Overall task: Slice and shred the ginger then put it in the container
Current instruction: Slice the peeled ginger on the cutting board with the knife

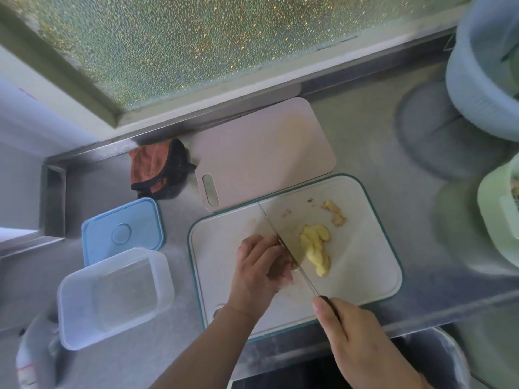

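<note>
Pale yellow ginger slices (315,248) fanned on white cutting board (365,265); clear container (112,296) left, empty.

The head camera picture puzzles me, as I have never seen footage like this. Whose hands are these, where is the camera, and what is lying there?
There is no machine: a person wears the camera on the head, looking down at a metal counter. The right hand grips a knife. The left hand steadies a ginger piece, mostly hidden under its fingers. Cut ginger slices lie on the white cutting board. Left of it stand an empty clear container and its blue lid.
</note>
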### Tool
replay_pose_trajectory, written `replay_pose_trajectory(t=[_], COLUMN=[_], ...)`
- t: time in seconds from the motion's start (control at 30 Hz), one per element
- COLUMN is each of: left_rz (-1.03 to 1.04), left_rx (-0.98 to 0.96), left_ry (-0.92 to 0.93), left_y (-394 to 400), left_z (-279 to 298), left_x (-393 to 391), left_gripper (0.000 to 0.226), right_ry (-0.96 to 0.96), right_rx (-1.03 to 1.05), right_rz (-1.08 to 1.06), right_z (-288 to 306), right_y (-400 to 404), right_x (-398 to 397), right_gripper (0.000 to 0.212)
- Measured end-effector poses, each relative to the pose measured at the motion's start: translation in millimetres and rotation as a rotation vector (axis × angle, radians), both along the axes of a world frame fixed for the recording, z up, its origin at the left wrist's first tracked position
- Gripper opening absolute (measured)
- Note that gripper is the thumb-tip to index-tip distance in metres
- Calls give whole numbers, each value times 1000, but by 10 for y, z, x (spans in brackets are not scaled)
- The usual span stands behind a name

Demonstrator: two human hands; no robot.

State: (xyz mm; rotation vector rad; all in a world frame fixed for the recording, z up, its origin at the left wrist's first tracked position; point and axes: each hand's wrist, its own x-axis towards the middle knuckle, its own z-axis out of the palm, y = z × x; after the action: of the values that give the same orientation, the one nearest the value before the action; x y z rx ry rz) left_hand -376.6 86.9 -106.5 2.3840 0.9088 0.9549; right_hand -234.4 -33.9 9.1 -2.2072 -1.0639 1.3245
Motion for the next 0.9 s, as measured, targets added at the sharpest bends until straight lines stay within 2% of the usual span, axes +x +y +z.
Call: replay_pose_trajectory(t=[0.07, 0.17, 0.23, 0.3, 0.43, 0.5, 0.63, 0.77, 0.83, 0.9], left_rz=[5, 12, 11, 9, 14, 8, -41, -14, -9, -26], left_rx=[-1, -14, -14, -9, -13, -5, 62, 27, 33, 54], left_ry=[5, 8, 3, -4, 7, -2, -26, -21, -24, -29], left_y=[0, 0, -4, 2, 6, 1, 20, 27, 27, 25], left_z=[-14, -28, -31, -36, -45, -9, 120, 72, 84, 135], left_x=[-3, -9, -10, -7, -5, 3, 61, 34, 45, 74], left_gripper=[19, 19, 19, 20, 23, 27, 27, 27, 28, 26], right_ry=[3, 18, 15, 0, 15, 43, 32, -85, 4, 62], right_rx=[21, 52, 42, 43, 70, 96, 95, 84, 42, 76], right_rz=[-4, -27, -20, -5, 34, 45, 73, 0, 33, 71], right_z=[2, -4, -17, -8, 11, 15, -23, -24, -40, -70], right_y=[7, 5, -5, 6, 69, 141, 189, 57, 139, 260], right_x=[-14, -40, -47, -57, -41, -28, -74, -115, -86, -63], right_gripper=[77, 98, 101, 92, 58, 50, 50, 83, 79, 66])
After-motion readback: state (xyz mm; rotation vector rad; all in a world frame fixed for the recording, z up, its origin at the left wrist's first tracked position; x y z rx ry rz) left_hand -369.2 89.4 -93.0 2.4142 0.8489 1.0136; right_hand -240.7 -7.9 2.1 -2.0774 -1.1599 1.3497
